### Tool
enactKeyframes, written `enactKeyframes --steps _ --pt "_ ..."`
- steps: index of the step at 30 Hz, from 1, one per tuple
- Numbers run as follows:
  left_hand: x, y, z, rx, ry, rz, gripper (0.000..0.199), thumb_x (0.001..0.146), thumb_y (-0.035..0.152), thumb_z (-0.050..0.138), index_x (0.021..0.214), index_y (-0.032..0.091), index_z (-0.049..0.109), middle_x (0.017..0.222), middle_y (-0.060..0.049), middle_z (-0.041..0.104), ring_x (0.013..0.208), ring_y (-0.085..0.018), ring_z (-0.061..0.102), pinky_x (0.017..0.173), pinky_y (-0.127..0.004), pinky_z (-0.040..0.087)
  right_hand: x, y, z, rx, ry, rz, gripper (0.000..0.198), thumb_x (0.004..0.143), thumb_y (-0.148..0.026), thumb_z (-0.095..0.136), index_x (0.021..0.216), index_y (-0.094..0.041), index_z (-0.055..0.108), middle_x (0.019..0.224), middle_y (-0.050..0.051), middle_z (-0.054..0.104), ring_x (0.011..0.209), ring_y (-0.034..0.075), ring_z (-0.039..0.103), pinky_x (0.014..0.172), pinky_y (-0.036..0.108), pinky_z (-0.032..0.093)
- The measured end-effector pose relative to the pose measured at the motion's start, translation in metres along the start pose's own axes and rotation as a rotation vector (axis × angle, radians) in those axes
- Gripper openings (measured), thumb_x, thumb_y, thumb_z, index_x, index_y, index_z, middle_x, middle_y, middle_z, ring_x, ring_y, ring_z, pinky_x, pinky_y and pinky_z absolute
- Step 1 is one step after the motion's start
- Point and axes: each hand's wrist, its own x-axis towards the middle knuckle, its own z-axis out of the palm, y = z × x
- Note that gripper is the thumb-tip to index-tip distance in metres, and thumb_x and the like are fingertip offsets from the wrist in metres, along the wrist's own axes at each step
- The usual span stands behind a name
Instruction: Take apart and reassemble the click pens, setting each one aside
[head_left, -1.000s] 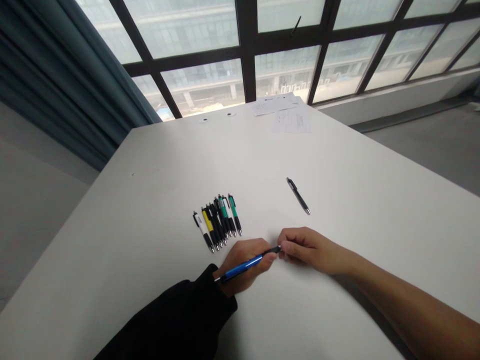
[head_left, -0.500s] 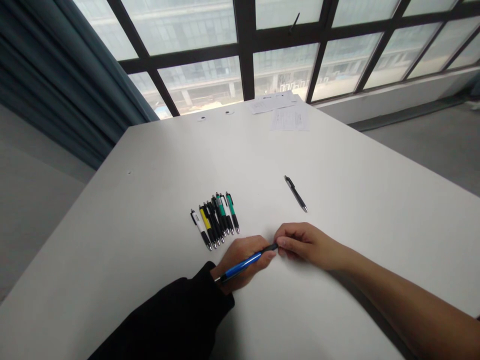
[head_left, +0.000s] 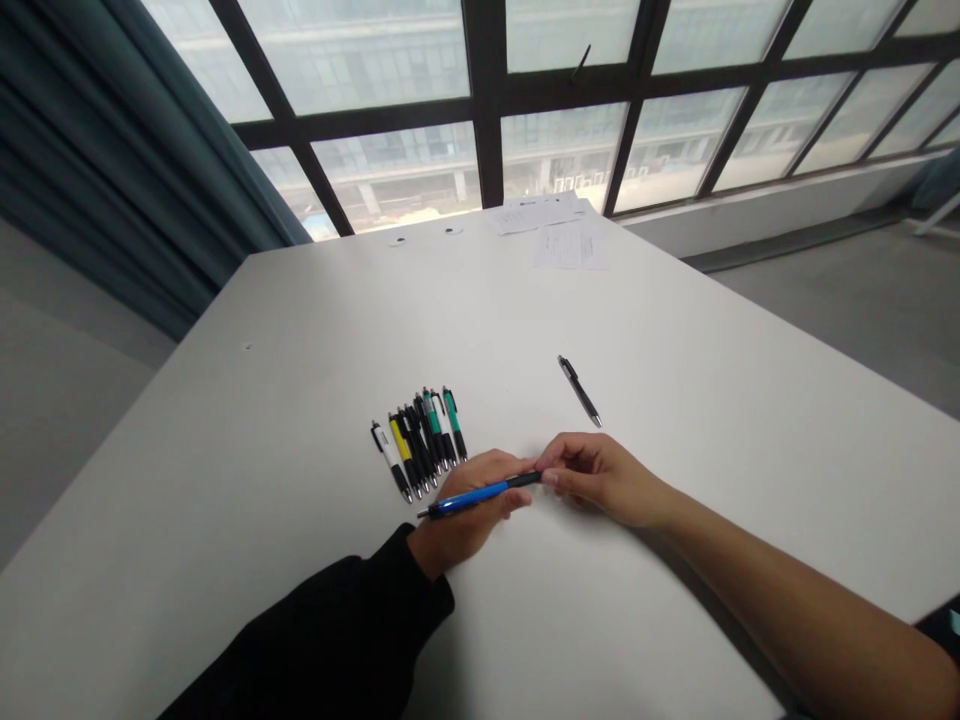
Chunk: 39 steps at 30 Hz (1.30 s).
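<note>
A blue pen with a black grip lies slantwise across the thumb side of my left hand. The thumb of that hand stands apart from the index finger, below the pen, and its other fingers are mostly hidden. At the pen's front end, my right hand pinches the black grip end between thumb and fingertips; the tip itself is covered. Just beyond my left hand lies a row of several pens with black grips, among them a white pen, a yellow pen and a green pen.
A single dark pen lies on the white table beyond my right hand. Paper sheets rest at the far edge, beside the windows. A blue curtain hangs at the left.
The blue pen has turned to lie flatter, its rear end raised off the left wrist. My left thumb has loosened from the pen. Both hands have shifted slightly left and up in view.
</note>
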Motion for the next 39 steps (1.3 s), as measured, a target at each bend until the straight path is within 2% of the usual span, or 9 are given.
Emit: enactKeyframes --steps 4,9,11,14,17,22,27,30,39 --pt "0.001 0.001 -0.003 -0.051 -0.001 -0.045 0.051 0.088 0.057 0.064 0.115 0.015 0.074 0.093 -0.009 0.067 0.062 -0.011 0.056 0.056 -0.024 0.046 0.001 -0.001 -0.001 -0.059 0.019 0.019 0.028 0.085 -0.041 0.073 0.088 -0.014 0.069 0.06 -0.003 0.058 0.047 0.006 0.042 0.045 0.022 0.03" --pt "0.0 -0.002 -0.004 -0.044 -0.005 -0.028 0.055 0.089 0.06 0.06 0.115 0.015 0.075 0.09 -0.009 0.068 0.061 -0.011 0.056 0.056 -0.024 0.046 0.003 0.001 0.0 -0.061 0.042 -0.004 0.027 0.082 -0.039 0.076 0.087 -0.014 0.071 0.053 -0.006 0.052 0.044 0.006 0.039 0.043 0.021 0.027" --pt "0.0 -0.005 -0.005 -0.019 -0.028 0.0 0.051 0.09 0.058 0.059 0.114 0.017 0.076 0.088 -0.009 0.068 0.066 -0.013 0.059 0.061 -0.025 0.047 0.003 0.002 0.0 -0.063 0.045 -0.001 0.027 0.082 -0.04 0.075 0.086 -0.013 0.071 0.053 -0.006 0.051 0.044 0.006 0.04 0.043 0.022 0.027" --pt "0.0 -0.006 -0.003 0.039 -0.016 -0.032 0.044 0.083 0.05 0.073 0.116 0.02 0.075 0.093 -0.008 0.071 0.076 -0.016 0.062 0.07 -0.027 0.05 0.004 0.003 -0.001 -0.053 0.047 0.007 0.027 0.082 -0.039 0.076 0.086 -0.014 0.068 0.055 -0.006 0.052 0.045 0.006 0.041 0.044 0.022 0.03" --pt "0.0 -0.002 -0.001 0.044 0.043 -0.139 0.056 0.073 0.04 0.084 0.124 0.021 0.069 0.103 -0.007 0.072 0.07 -0.013 0.06 0.067 -0.027 0.051 0.005 0.002 -0.002 -0.055 0.039 0.024 0.029 0.081 -0.04 0.077 0.09 -0.015 0.066 0.057 -0.006 0.055 0.047 0.007 0.044 0.046 0.022 0.035" --pt "0.001 0.006 -0.001 0.117 -0.018 -0.04 0.029 0.089 0.031 0.069 0.116 0.022 0.074 0.104 -0.008 0.073 0.09 -0.018 0.066 0.084 -0.03 0.053 0.003 0.0 -0.001 -0.044 0.004 0.04 0.03 0.079 -0.041 0.079 0.085 -0.014 0.065 0.055 -0.006 0.054 0.047 0.007 0.042 0.046 0.023 0.032" --pt "0.001 0.008 -0.001 0.089 -0.011 -0.097 0.028 0.09 0.036 0.066 0.11 0.019 0.076 0.097 -0.008 0.073 0.068 -0.013 0.064 0.066 -0.025 0.054 0.002 0.0 0.0 -0.032 0.008 0.03 0.03 0.077 -0.04 0.08 0.083 -0.015 0.066 0.053 -0.007 0.052 0.046 0.007 0.04 0.046 0.023 0.03" --pt "0.001 0.008 0.001 0.039 0.004 -0.138 0.029 0.09 0.038 0.065 0.106 0.016 0.075 0.089 -0.006 0.072 0.061 -0.011 0.061 0.059 -0.024 0.052 0.002 0.0 0.002 -0.027 0.014 0.03 0.032 0.075 -0.042 0.082 0.081 -0.016 0.065 0.051 -0.008 0.05 0.045 0.007 0.037 0.046 0.024 0.026" --pt "0.001 0.005 0.0 0.011 -0.017 -0.135 0.031 0.09 0.041 0.066 0.102 0.015 0.075 0.085 -0.006 0.071 0.063 -0.012 0.062 0.059 -0.024 0.051 0.001 -0.002 0.001 -0.104 0.022 0.048 0.035 0.071 -0.042 0.085 0.074 -0.015 0.062 0.053 -0.008 0.047 0.047 0.006 0.035 0.047 0.024 0.025"
